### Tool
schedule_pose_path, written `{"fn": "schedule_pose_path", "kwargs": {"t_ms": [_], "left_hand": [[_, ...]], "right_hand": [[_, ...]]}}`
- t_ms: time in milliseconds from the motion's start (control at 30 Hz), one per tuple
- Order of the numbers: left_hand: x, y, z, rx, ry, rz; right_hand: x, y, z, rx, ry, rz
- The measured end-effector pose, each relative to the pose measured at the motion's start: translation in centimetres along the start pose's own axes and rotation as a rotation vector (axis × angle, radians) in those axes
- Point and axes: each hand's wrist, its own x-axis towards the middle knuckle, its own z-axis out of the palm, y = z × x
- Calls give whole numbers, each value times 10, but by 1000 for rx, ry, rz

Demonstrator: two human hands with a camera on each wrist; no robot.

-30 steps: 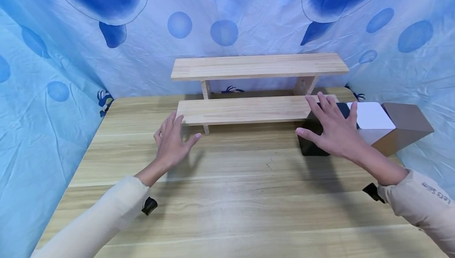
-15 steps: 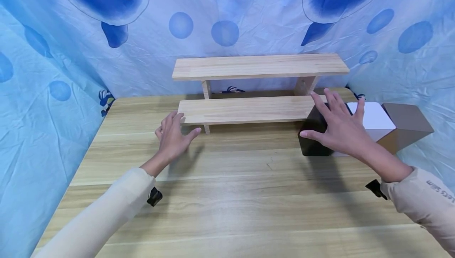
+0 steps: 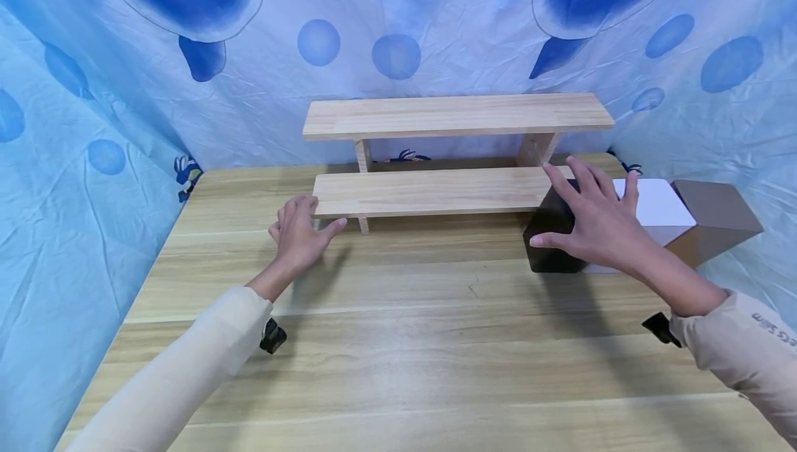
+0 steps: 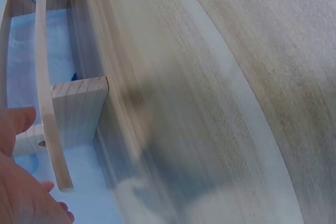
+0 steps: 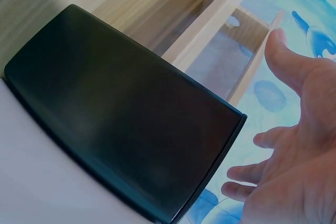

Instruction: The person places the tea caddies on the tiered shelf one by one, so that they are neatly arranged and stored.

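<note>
A two-tier wooden shelf stands against the back, with an upper board (image 3: 461, 114) and a lower board (image 3: 429, 191). At the lower board's left end is my left hand (image 3: 300, 234), thumb apart from the fingers; I cannot tell whether it touches the wood. The left wrist view shows its thumb (image 4: 20, 120) near that board's end. My right hand (image 3: 600, 223) is spread over a black box (image 3: 554, 258) beside the shelf's right end. In the right wrist view its fingers and thumb hold nothing, next to the black box's smooth side (image 5: 126, 114).
To the right of the black box stand a white box (image 3: 663, 203) and a grey-brown box (image 3: 716, 206), side by side. A wood-grain table (image 3: 398, 341) carries everything. Blue dolphin-print cloth (image 3: 398, 9) encloses the back and sides.
My right hand has shifted slightly right over the black box. My left forearm has moved a little forward, its hand staying by the shelf's left end. Shelf and boxes have not moved.
</note>
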Motion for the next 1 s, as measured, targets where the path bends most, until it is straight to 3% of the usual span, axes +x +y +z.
{"fn": "schedule_pose_path", "kwargs": {"t_ms": [233,633,767,1000], "left_hand": [[4,-5,1,-1,15,-30],[10,-10,1,-17,27,-75],[12,-11,1,-17,19,-93],[17,-13,2,-29,-7,-121]], "right_hand": [[1,4,-2,7,-24,-27],[6,16,-14,44,-153,-30],[9,21,-16,31,-178,-69],[13,36,-12,50,-121,-220]]}}
